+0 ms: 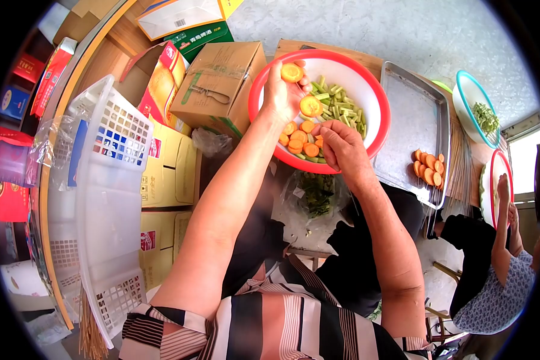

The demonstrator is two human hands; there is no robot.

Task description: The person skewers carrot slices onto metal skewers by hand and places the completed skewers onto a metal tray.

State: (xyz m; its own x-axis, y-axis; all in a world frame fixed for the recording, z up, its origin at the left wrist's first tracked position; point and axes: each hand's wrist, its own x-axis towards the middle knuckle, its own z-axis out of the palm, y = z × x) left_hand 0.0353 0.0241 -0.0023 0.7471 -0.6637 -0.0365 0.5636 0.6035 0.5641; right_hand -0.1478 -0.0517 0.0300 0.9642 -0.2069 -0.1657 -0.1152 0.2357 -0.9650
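Observation:
Over the left side of a white bowl with a red rim [379, 102], my left hand [284, 93] is turned palm up. Its fingers curl around an orange carrot slice [291, 72]. Another carrot slice [311, 106] shows just beside that palm, between my two hands. My right hand [344, 149] is over the bowl's lower part, thumb and fingers pinched together; a thin stick seems to run down from it, but what it grips is too small to name. Several carrot slices [298, 141] and cut green stalks [341, 108] lie in the bowl.
A metal tray [411, 129] to the right holds skewered carrot slices [428, 168], with loose skewers [459, 162] beside it. Cardboard boxes [219, 84] and a white plastic basket [111, 210] stand left. A co-worker [498, 282] sits at far right near a teal-rimmed bowl [463, 99].

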